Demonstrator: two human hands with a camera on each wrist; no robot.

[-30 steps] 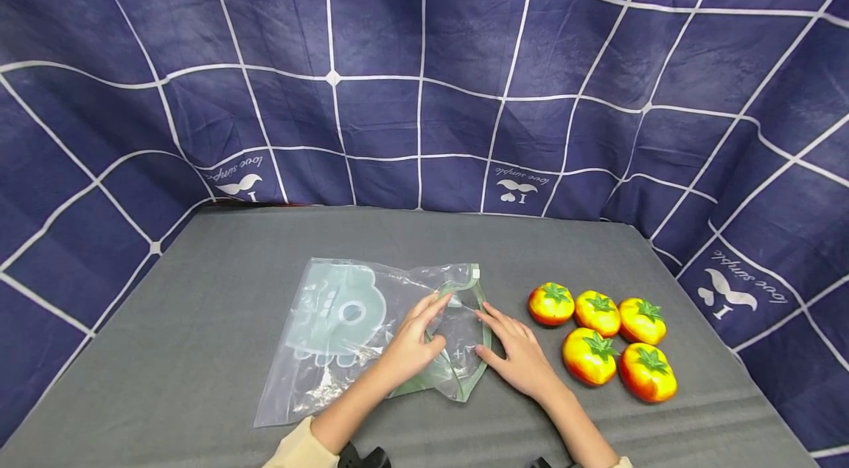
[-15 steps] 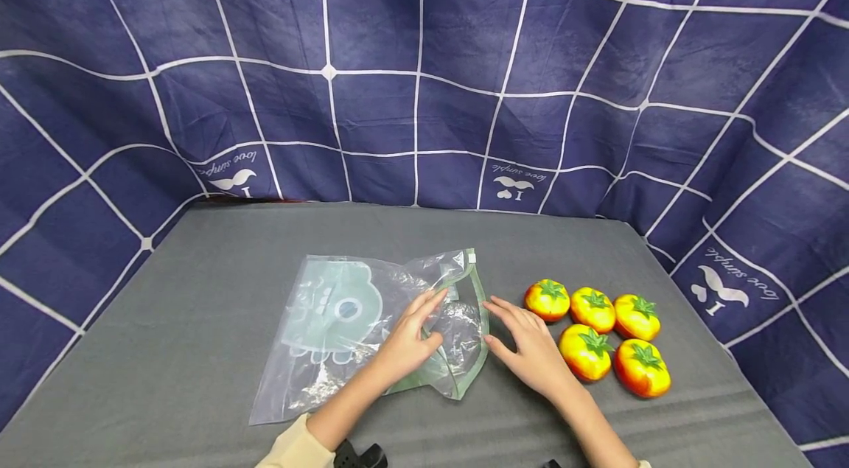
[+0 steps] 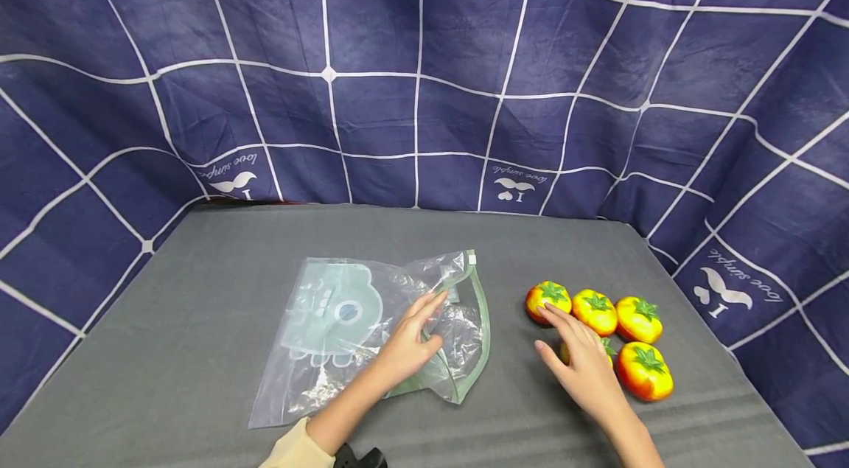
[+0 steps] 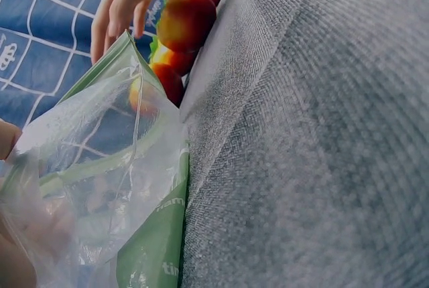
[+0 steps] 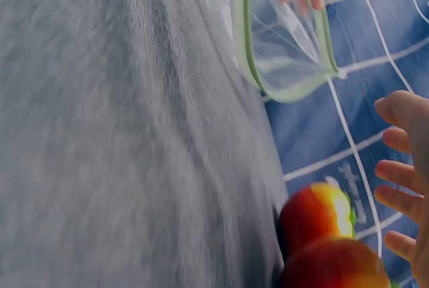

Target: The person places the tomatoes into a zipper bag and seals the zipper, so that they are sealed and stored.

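A clear zip bag [image 3: 332, 379] with green edging and a pale green printed figure lies flat, its mouth gaping toward the right. My left hand [image 3: 406, 346] rests at the upper layer of that mouth, fingers fairly straight and thumb spread apart. Several yellow-red, tomato-like fruits [image 3: 646, 372] with green leaf tops sit to the right of the bag. Over the front-left fruit [image 3: 606, 351], partly covering it, hovers my right hand [image 3: 584, 365], with fingers spread and nothing in them. In the right wrist view, the fingers [image 5: 399, 174] hang beside two fruits [image 5: 315, 214].
A grey cloth [image 3: 219, 320] covers the table. Behind it and at both sides hangs a dark blue curtain [image 3: 371, 114] with white grid lines. A white slider [image 3: 472, 259] sits at the far end of the bag's zip.
My right hand has left the bag's mouth and moved right to the fruits. The left hand has stayed at the bag, whose right edge now bows freely outward.
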